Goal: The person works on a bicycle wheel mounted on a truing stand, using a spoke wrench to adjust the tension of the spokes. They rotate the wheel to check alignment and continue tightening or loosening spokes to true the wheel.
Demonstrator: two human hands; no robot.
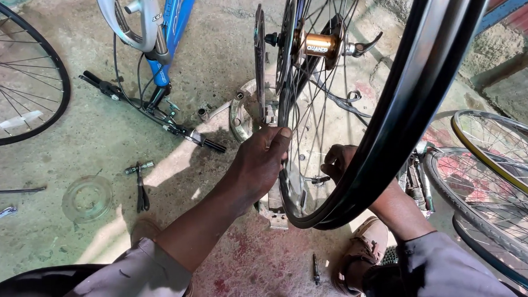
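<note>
Currently, step in hand: wheel work on a black bicycle rim, steadied upright over the concrete floor while the spokes are attended to, as far as this view lets one judge.
Left hand: clenched on the rim's near edge, fingers wrapped over it, thumb side toward the hub; this grip carries the wheel.
Right hand: reaches inside the rim among the spokes, fingers curled near a spoke end; whether it pinches a spoke, a nipple or a small tool, I cannot tell, since the rim hides the fingertips.
Wheel position: between the two hands, rim bottom just above the floor, gold hub above and beyond the left grip.
Next move calls for: a firm left-hand hold so the rim does not roll, and fine fingertip control on the right; probably a small turn of the rim to bring up the following spoke.
Edges near the grip: chainring stands just beyond the left hand's knuckles, teeth exposed; a metal bracket lies directly below the grip.
Room left of the grip: fair; pliers and a clear disc lie well apart, blue frame farther off.
Room right of the grip: tight; stacked wheels crowd close beside the right forearm.
Room toward the body: sandalled foot sits near the rim's bottom.
</note>
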